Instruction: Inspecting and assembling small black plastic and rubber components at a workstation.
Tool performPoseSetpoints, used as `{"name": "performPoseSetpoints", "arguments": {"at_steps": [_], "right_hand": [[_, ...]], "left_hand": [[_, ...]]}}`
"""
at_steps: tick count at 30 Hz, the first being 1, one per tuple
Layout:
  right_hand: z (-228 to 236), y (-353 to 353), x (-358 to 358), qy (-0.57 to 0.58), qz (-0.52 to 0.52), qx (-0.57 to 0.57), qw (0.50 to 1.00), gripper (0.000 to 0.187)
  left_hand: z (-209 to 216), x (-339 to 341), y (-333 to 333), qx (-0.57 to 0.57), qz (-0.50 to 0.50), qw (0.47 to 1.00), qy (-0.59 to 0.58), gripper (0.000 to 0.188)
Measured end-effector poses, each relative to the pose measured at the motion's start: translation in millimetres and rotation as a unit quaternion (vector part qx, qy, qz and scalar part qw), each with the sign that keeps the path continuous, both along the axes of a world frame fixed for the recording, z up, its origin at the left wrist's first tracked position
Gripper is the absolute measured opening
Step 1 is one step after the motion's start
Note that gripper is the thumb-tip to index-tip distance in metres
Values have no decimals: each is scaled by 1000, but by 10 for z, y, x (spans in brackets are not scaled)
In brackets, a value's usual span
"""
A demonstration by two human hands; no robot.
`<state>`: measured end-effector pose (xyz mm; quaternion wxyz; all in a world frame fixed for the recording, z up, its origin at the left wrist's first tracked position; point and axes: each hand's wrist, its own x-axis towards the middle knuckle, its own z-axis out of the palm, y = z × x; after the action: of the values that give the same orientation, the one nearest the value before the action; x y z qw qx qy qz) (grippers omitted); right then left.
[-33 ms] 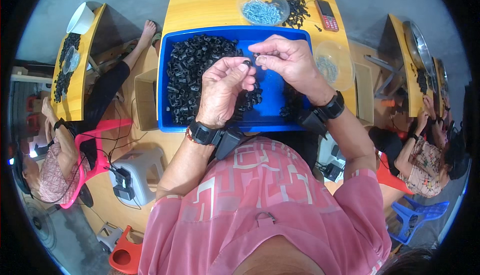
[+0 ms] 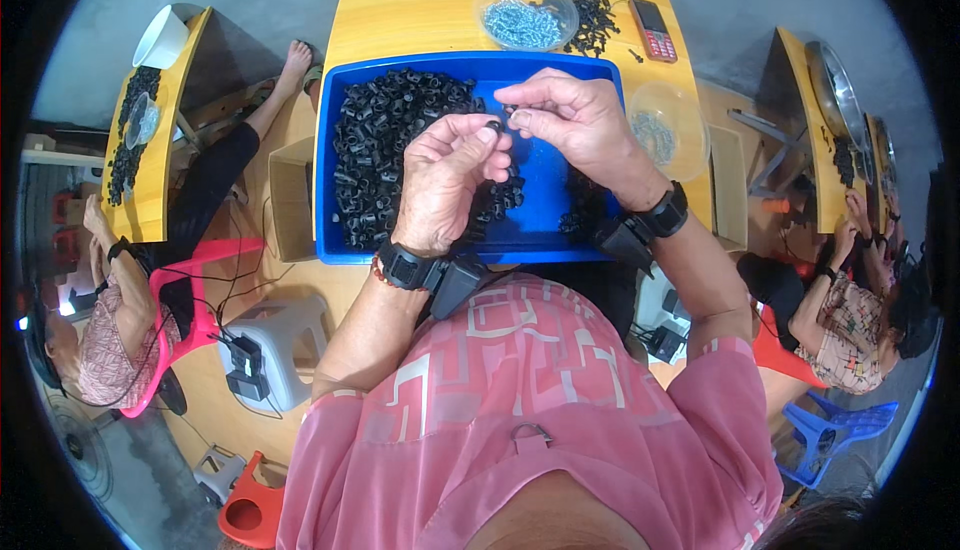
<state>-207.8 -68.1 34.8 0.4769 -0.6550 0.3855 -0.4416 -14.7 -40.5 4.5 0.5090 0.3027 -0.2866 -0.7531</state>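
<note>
My left hand (image 2: 445,185) is raised over a blue tray (image 2: 326,150) and pinches a small black plastic part (image 2: 493,127) between thumb and fingers. My right hand (image 2: 580,125) meets it from the right, with thumb and forefinger closed on a tiny piece right at that part; the piece is too small to identify. Both hands touch at the fingertips. A heap of black plastic parts (image 2: 385,145) fills the tray's left half, and a few lie under my hands. Both wrists wear black bands with devices.
On the yellow table (image 2: 420,10) stand a clear bowl of silvery screws (image 2: 525,20), loose black parts (image 2: 595,5) and a red phone (image 2: 655,30). A second clear bowl (image 2: 660,130) sits right of the tray. Other people work at yellow tables at left (image 2: 110,340) and right (image 2: 850,320).
</note>
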Motion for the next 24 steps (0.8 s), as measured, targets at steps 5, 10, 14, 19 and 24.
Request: {"name": "performPoseSetpoints", "arguments": {"at_steps": [5,10,14,19,24], "right_hand": [[20,26,52,95,-15,-88,992,21],[33,96,88,43,-39,-34,998,19],[-9,108,115,51,-56,-56,996,17],[-58,106,121,42,-62,-81,994,16],[-121,107,129,9,-68,-80,994,17]], "left_hand": [[-6,6,4,1,-3,1000,-14,14],[18,-6,6,4,-4,1000,-29,14],[23,-1,23,2,3,999,-32,14],[32,-5,20,3,0,999,-36,14],[11,-4,15,7,-2,999,-35,13]]}}
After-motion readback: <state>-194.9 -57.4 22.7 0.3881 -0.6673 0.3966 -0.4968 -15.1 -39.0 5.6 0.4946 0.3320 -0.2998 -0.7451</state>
